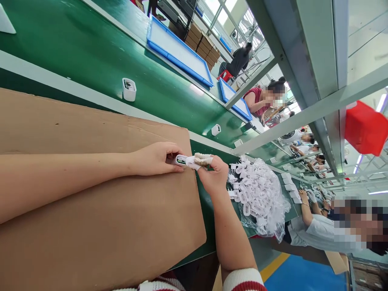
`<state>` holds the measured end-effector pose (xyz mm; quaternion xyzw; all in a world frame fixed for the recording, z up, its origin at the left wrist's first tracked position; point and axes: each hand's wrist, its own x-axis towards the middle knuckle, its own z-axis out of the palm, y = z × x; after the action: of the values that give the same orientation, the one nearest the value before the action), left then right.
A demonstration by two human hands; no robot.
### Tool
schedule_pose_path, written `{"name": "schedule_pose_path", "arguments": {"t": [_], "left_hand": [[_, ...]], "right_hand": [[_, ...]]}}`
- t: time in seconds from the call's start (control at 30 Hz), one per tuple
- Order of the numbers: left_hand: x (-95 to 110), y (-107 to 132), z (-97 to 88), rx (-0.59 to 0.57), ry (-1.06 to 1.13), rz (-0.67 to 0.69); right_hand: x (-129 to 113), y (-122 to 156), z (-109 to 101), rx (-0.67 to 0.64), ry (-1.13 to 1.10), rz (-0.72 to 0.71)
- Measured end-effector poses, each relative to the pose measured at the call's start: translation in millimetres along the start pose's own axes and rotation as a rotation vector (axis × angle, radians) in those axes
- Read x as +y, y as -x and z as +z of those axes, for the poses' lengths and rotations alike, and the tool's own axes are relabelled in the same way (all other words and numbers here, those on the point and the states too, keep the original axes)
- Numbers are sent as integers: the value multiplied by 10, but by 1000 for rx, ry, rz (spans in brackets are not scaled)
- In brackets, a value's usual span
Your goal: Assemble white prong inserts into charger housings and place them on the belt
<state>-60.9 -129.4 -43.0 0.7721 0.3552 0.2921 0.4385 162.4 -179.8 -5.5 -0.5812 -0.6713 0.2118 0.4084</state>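
My left hand [154, 159] reaches in from the left, its thumb and fingers pinching a small white plastic housing [181, 160] above the cardboard sheet [100, 218]. A dark opening with green inside shows in the housing's face. My right hand [214, 171] comes up from below. White coverings wrap its fingertips, one of them stained brownish. Those fingers are closed against the housing's right end; whether a small part sits between them is hidden. To the right of this hand lies a clear plastic bag [263, 198] heaped with white plastic frames.
Beyond the cardboard runs a green conveyor belt [91, 60] carrying spaced white housings [129, 89]. Blue-rimmed trays [180, 50] line its far side. A metal frame [303, 117] crosses overhead, with a red bin [365, 128]. A co-worker in a light shirt [321, 230] sits at right.
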Motion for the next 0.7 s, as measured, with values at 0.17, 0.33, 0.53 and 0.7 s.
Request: {"name": "schedule_pose_path", "arguments": {"t": [0.17,0.33,0.53,0.7], "left_hand": [[-36,-7,21,30,11,29],[-23,-3,-1,24,-23,42],[6,2,-16,15,-8,52],[9,-2,-18,6,-2,69]], "right_hand": [[-118,3,66,-92,140,-54],[-96,16,74,12,-23,-94],[-105,66,45,24,-4,-54],[-130,42,95,-62,31,-37]]}}
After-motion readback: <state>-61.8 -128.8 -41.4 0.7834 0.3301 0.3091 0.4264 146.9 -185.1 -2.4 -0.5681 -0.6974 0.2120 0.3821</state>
